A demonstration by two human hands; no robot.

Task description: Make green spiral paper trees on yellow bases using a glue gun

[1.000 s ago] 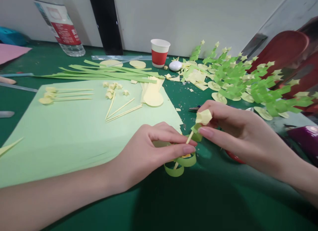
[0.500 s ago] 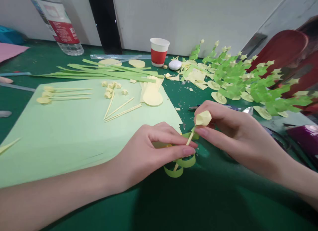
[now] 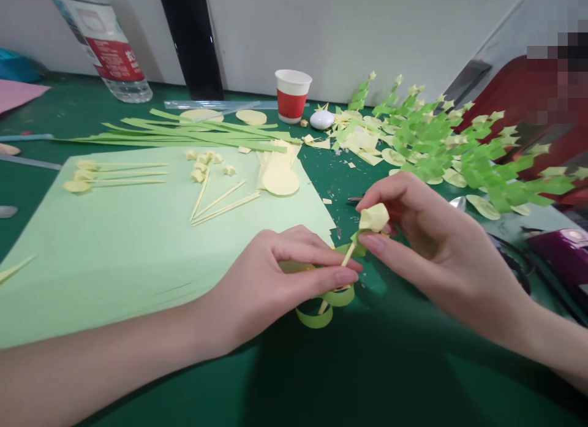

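Observation:
A thin wooden stick [image 3: 348, 254] slants up between my hands, topped by a pale yellow folded paper star [image 3: 373, 217]. My left hand [image 3: 285, 274] is closed, pinching the stick between thumb and fingertips below its middle. A green paper strip [image 3: 315, 320] curls in loops around the lower stick, partly hidden by my left fingers. Just under the star, the thumb of my right hand [image 3: 427, 243] presses the strip's upper end against the stick. The right index finger bends behind the star, and its tip is partly hidden.
Pale green paper [image 3: 138, 243] carries loose sticks [image 3: 225, 209], small paper stars [image 3: 201, 163] and yellow paper circles [image 3: 280, 181]. Green strips [image 3: 193, 136] lie behind. A paper cup [image 3: 293, 96] and bottle [image 3: 113, 59] stand at the back. Finished green spiral stems [image 3: 478, 151] crowd the right.
My right index finger and knuckles have risen slightly and arch more behind the star. The left hand keeps its pinch on the stick. The view has shifted a little.

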